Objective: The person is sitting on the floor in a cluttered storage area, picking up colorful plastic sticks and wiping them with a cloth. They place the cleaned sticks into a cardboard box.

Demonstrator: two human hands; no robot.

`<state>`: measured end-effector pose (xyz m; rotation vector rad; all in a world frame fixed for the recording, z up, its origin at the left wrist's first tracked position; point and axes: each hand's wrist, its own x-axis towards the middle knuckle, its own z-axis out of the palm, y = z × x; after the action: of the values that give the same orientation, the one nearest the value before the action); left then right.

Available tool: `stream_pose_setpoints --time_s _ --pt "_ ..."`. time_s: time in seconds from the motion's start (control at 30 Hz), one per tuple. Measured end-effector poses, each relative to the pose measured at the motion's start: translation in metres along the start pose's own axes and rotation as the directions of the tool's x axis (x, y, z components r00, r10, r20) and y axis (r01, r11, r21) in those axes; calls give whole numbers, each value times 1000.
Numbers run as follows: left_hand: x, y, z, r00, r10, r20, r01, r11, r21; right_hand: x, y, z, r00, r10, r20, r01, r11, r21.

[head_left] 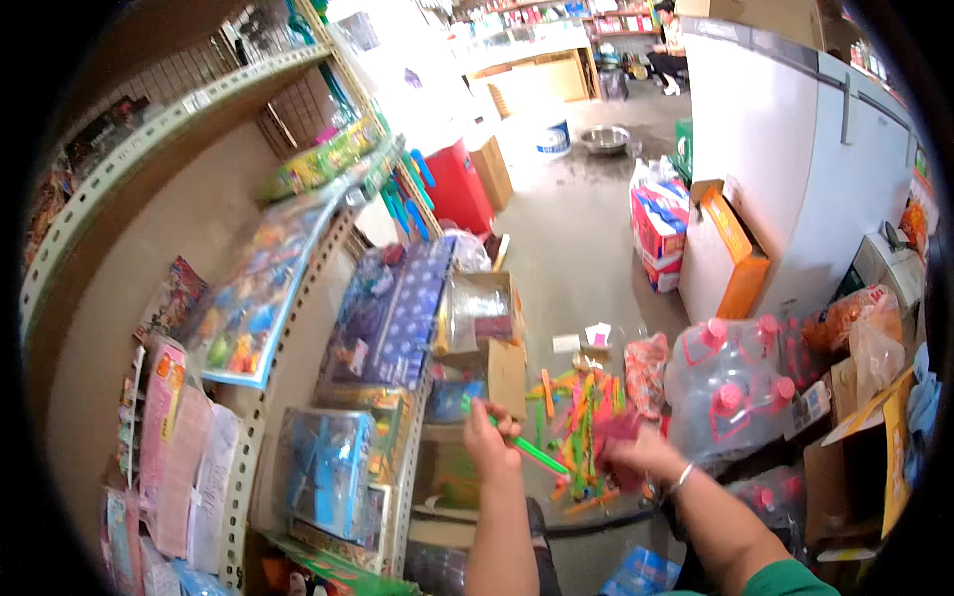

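Note:
My left hand (pixel 492 442) is closed around a thin bright green stick (pixel 538 453), which slants down to the right from my fingers. What kind of stick it is I cannot make out. My right hand (pixel 646 455), slightly blurred, grips a dark red cloth (pixel 616 443) near the stick's lower end; a pale band circles that wrist. On the floor beneath both hands lies a loose pile of colourful narrow strips (pixel 574 407) in green, orange, yellow and pink. The cloth and my right hand hide part of the pile.
Metal shelves (pixel 298 338) with packaged goods stand on the left, an open cardboard box (pixel 505 382) beside them. Large clear bottles with pink caps (pixel 728 399) and a red patterned bag (pixel 647 372) are at right. Farther off are a white freezer (pixel 765 149), a metal basin (pixel 605 139) and a seated person (pixel 670 50).

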<state>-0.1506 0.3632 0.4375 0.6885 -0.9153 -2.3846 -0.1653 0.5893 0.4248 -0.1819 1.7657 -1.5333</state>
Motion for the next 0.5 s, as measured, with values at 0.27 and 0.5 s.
stream_pose_setpoints --time_s 0.27,0.5 --pt "-19 -49 22 989 -124 84 122 992 36 3 14 28 974 -216 70 204 968 148" --pt "6 -6 3 990 143 -17 -144 988 -60 -10 10 26 926 -345 153 352 936 -24"
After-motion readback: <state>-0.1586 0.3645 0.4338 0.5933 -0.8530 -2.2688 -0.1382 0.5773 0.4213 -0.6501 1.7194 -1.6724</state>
